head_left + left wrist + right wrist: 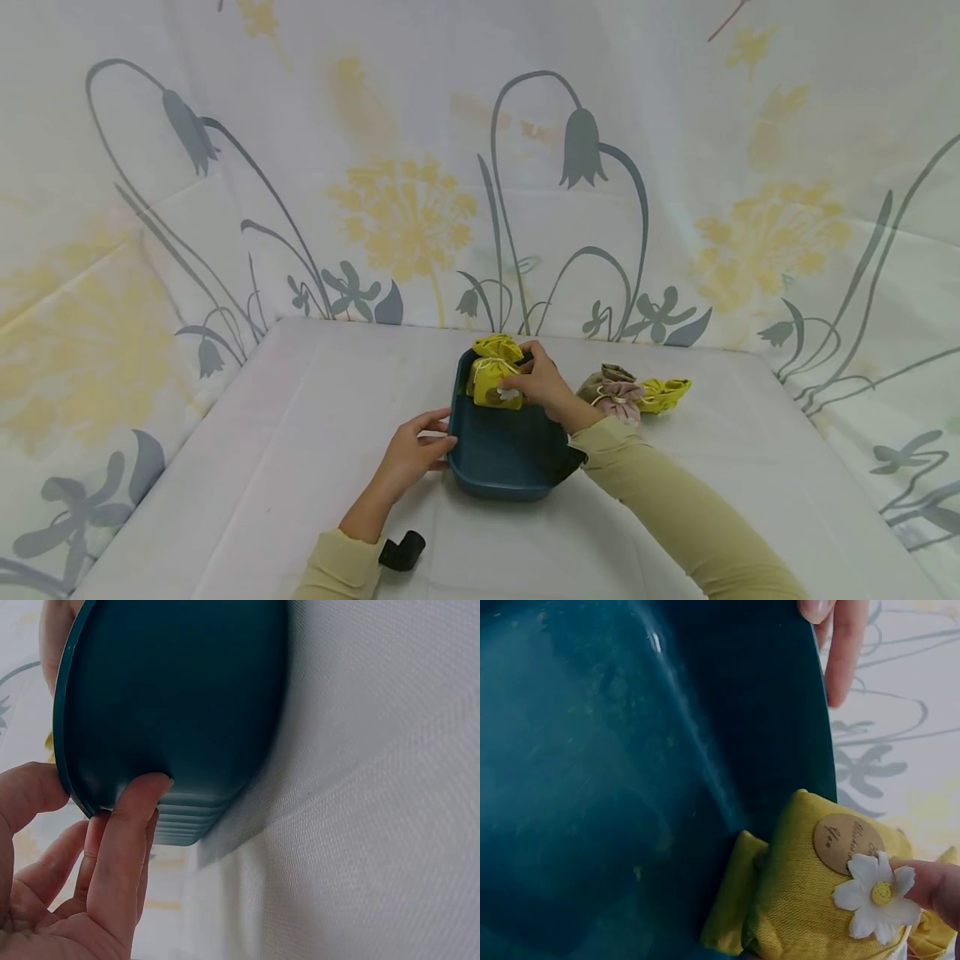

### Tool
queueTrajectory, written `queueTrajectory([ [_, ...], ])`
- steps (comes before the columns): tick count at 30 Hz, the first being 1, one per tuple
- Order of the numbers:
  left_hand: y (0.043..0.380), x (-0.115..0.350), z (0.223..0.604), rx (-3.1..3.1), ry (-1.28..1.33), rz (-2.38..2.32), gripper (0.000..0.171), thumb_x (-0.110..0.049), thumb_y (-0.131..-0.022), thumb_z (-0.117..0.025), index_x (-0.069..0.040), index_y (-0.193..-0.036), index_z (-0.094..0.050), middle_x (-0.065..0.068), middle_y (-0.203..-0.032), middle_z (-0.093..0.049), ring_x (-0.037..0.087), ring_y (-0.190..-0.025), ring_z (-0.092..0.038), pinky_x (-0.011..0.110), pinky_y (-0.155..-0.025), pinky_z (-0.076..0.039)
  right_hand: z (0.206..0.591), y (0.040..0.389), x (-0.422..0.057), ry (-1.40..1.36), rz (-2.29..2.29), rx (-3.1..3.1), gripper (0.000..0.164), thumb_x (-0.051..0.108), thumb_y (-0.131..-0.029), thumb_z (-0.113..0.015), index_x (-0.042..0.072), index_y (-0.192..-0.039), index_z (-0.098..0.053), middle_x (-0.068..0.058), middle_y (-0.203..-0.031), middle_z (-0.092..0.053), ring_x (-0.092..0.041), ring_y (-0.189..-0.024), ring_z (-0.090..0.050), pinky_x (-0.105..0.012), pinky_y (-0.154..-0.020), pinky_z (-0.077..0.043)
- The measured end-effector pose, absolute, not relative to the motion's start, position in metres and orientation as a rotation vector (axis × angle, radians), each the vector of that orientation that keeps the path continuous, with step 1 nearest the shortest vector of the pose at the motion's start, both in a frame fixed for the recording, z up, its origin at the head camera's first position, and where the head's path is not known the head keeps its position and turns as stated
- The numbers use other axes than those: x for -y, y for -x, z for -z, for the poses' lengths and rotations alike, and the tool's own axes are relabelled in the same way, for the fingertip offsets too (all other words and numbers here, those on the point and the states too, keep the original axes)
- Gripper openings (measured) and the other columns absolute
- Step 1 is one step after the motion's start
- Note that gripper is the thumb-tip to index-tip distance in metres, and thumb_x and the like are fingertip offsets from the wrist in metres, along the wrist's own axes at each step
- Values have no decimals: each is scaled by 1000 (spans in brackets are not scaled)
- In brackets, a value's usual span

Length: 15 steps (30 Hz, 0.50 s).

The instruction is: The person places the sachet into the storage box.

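Note:
A dark teal plastic bin (498,462) stands on the white-covered table. My left hand (412,450) holds its left side, with a fingertip at the rim and other fingers against the outer wall (187,690). My right hand (543,383) reaches over the bin's far end and grips a yellow cloth pouch (495,387) tied with a white cord. A white flower and a round brown tag show on the pouch (802,892) in the right wrist view. Beside it inside the bin is another yellow cloth piece (735,896), mostly hidden.
Right of the bin, partly behind my right forearm, lie a pink pouch (621,400), a brownish pouch (592,387) and a yellow pouch (663,395). A black object (403,551) is by my left sleeve. Flower-printed cloth (405,217) hangs around the table.

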<state>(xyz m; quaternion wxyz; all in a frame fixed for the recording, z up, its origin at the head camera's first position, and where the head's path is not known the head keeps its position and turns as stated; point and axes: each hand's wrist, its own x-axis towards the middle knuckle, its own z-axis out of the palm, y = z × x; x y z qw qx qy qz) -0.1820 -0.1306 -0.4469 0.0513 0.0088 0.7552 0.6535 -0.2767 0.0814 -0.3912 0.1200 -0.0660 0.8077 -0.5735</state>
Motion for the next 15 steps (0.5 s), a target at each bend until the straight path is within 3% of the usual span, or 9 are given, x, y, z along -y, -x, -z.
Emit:
queueTrajectory([
  [7, 183, 130, 447, -2290, -43, -1989, 49, -9, -88, -64, -1, -134, -48, 15, -110, -52, 22, -92, -62, 36, -67, -57, 397, 282, -66, 139, 1641, -2360, 60, 1, -78, -71, 7, -126, -36, -21, -106, -47, -24, -77, -52, -38, -58, -51],
  [15, 169, 127, 420, -2308, -42, -1969, 46, -2, -89, -60, 5, -132, -46, 18, -108, -52, 24, -92, -62, 39, -70, -56, 407, 283, -53, 129, 1627, -2379, 56, -5, -72, -74, 6, -114, -40, -12, -88, -51, -20, -68, -50, -28, -47, -44],
])
